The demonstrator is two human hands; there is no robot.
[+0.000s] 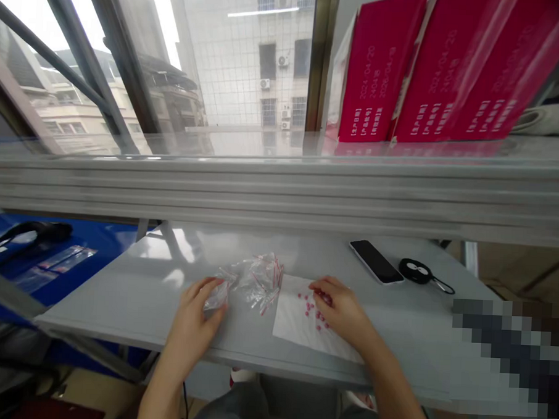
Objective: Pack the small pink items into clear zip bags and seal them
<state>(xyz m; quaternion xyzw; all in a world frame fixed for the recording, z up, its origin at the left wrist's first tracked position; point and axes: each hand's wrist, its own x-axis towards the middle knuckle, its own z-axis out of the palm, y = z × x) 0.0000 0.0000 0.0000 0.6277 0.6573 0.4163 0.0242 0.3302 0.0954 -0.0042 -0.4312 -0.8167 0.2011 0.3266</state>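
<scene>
1. As seen from up high, left hand (195, 317) nearly shut, with thumb and fingers pinching a small clear plastic bag (216, 297) just above the front edge of the gray desk (397, 329).
2. Right beside that hand, a loose heap of little clear bags (261, 284) with red edges, lying on the desk and touching the pinched bag.
3. Just to the right of the heap, a flat white sheet of paper (297, 324), set a bit crooked on the desk.
4. On the paper, a small bunch of tiny pink beads (313, 311), too small to see well.
5. Right hand (343, 309) low over the beads, with bent fingers, half closed. Anything held in it: cannot tell.
6. Farther right on the desk, a white phone (376, 261) with a black screen, and just beside it, a round black fob (416, 271) on a thin cord.
7. Off to the left, a blue desk (114, 242) with flat clear bags (67, 257) and a black thing (40, 230) on top.
8. Up high, past a long metal bar (280, 194), red boxes (434, 71) with white print on a shelf (472, 149), next to a window (249, 60).
</scene>
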